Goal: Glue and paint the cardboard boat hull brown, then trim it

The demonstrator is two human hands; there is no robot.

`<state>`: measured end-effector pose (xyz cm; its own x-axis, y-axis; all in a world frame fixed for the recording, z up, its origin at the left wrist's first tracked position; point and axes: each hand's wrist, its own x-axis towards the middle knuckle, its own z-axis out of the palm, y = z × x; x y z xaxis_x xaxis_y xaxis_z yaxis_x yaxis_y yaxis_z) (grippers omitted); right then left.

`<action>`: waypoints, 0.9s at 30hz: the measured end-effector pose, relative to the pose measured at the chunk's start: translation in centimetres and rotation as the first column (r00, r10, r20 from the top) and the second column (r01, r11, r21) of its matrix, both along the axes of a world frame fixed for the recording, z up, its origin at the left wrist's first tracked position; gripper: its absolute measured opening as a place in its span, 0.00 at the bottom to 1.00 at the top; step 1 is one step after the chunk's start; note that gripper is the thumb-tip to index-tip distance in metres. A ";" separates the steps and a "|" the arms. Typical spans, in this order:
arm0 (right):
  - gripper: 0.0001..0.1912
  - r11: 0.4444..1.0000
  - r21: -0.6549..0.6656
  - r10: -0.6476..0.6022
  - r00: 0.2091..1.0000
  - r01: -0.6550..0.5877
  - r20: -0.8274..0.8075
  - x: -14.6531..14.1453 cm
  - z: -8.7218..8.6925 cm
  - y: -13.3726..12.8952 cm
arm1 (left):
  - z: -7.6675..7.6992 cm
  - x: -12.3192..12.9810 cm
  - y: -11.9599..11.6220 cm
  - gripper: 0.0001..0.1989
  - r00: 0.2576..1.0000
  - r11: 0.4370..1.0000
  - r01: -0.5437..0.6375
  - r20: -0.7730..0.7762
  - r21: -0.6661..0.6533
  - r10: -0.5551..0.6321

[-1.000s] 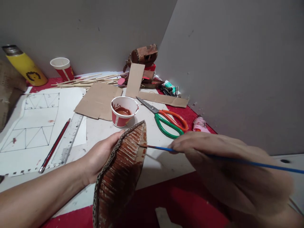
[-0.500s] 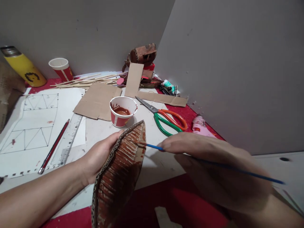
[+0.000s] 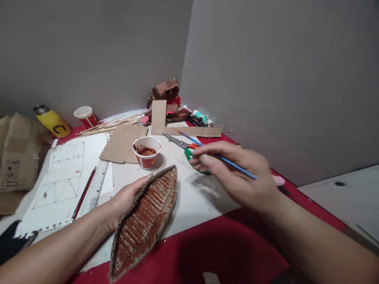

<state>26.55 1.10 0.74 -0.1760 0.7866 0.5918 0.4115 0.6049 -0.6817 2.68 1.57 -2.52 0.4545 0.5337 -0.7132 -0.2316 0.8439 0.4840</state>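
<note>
A leaf-shaped cardboard piece (image 3: 145, 221) with ridged, brown-painted inside rests against my left hand (image 3: 126, 199), whose fingers go behind its left edge. Bare cardboard and pale streaks show among the paint. My right hand (image 3: 231, 169) pinches a thin blue paintbrush (image 3: 237, 166), its tip raised off the piece and pointing up and left, over the scissors' blades. Just beyond the piece stands a red and white paper cup (image 3: 146, 159) with brown paint inside. The orange and green-handled scissors (image 3: 179, 142) lie partly hidden behind my right hand.
On the left are a drawing on paper (image 3: 63, 177), a dark red pencil (image 3: 84, 193) and a clear ruler (image 3: 97, 185). Cardboard pieces (image 3: 124, 144), thin sticks (image 3: 118, 123), another cup (image 3: 85, 116), a yellow bottle (image 3: 55, 122) and a brown model (image 3: 166, 88) sit further back.
My right hand has lifted the brush off the cardboard piece, and its tip now points upward. The view has shifted, showing more of the box at the left.
</note>
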 end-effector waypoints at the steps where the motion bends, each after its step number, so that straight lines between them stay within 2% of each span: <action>1: 0.05 0.998 -0.036 0.043 0.998 -0.042 0.036 -0.1 0.0 0.3 | 0.0 -0.1 -0.1 0.21 0.999 0.999 0.030 -0.024 0.011 -0.030; 4: 0.04 0.984 -0.098 0.158 0.983 -0.149 0.095 -0.1 0.3 0.7 | 0.1 -0.4 -0.3 0.21 0.996 0.991 0.081 -0.058 0.105 -0.075; 7: 0.05 0.974 -0.108 0.212 0.972 -0.201 0.102 -0.1 0.7 0.5 | 0.2 -0.5 -0.3 0.20 0.990 0.980 0.116 -0.098 0.162 -0.101; 12: 0.07 0.960 -0.118 0.273 0.947 -0.256 0.167 0.0 0.9 0.2 | 0.6 -0.5 -0.4 0.23 0.975 0.965 0.192 -0.149 0.180 -0.166; 18: 0.06 0.930 -0.167 0.360 0.900 -0.327 0.245 0.3 1.1 -0.3 | 1.6 0.0 -0.7 0.22 0.968 0.952 0.216 -0.175 0.216 -0.180; 22: 0.06 0.926 -0.192 0.362 0.910 -0.326 0.202 0.3 1.4 -0.4 | 2.8 0.3 -0.9 0.24 0.968 0.943 0.232 -0.155 0.237 -0.199; 27: 0.05 0.922 -0.258 0.301 0.954 -0.289 0.008 0.3 2.0 -0.6 | 5.0 -0.3 -0.3 0.29 0.962 0.915 0.270 -0.044 0.300 -0.269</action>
